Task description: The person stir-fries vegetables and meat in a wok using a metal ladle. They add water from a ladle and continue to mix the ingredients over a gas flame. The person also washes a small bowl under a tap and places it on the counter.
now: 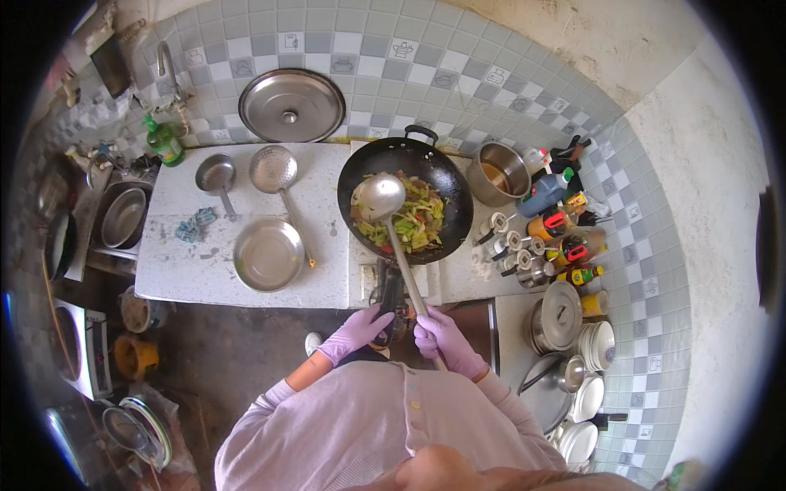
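Note:
A black wok point(451, 184) holds chopped green vegetables point(414, 230) with brown pieces and some red bits. In a purple glove, my left hand point(356, 334) grips the wok's black handle point(391, 294) near its end. My right hand point(448, 340), gloved the same way, is closed around the long handle of a metal ladle point(382, 195). The ladle's bowl lies over the left part of the food, inside the wok. What lies beneath the bowl is hidden.
Left of the wok are a metal bowl point(269, 255), a skimmer point(274, 170), a small dipper point(215, 173) and a blue cloth point(196, 225). To its right stand a metal pot point(499, 174), seasoning jars point(522, 261) and sauce bottles point(545, 193). A large lid point(291, 105) leans on the tiles.

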The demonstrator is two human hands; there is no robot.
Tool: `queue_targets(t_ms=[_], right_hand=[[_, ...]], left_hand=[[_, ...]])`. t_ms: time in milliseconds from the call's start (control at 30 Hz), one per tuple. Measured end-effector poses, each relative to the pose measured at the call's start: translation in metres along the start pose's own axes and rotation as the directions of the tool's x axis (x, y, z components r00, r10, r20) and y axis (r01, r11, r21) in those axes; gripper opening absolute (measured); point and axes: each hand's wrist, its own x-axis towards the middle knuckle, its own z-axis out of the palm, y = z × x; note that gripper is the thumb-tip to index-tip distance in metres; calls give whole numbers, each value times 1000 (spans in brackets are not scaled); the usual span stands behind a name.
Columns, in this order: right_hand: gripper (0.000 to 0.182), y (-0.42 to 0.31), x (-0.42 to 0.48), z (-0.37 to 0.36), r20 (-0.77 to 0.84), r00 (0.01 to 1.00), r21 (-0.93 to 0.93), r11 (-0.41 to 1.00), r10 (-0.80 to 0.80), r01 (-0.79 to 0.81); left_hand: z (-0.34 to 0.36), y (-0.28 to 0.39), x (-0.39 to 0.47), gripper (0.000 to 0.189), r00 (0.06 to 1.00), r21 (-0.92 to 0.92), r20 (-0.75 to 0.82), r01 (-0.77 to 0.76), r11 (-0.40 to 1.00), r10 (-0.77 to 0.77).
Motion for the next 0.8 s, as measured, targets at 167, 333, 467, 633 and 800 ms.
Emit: queue_targets(t_ms=[167, 333, 467, 633, 800], right_hand=[[23, -16, -3, -27, 215, 976, 199, 978, 18, -62], [32, -33, -29, -10, 97, 994, 27, 998, -50, 48], [44, -42, -55, -19, 93, 991, -52, 994, -91, 96], [56, -46, -83, -21, 73, 993, -78, 992, -98, 103], [57, -45, -101, -21, 121, 987, -42, 993, -103, 109]], left_hand=[[0, -4, 2, 40, 998, -48, 25, 52, 997, -51], [-4, -21, 3, 42, 996, -32, -91, -8, 999, 5], [-29, -19, 6, 37, 928, 97, -344, -120, 988, 147], [-69, 33, 27, 28, 627, 572, -543, -210, 793, 558], [-102, 60, 55, 29, 495, 830, -380, -190, 524, 781]])
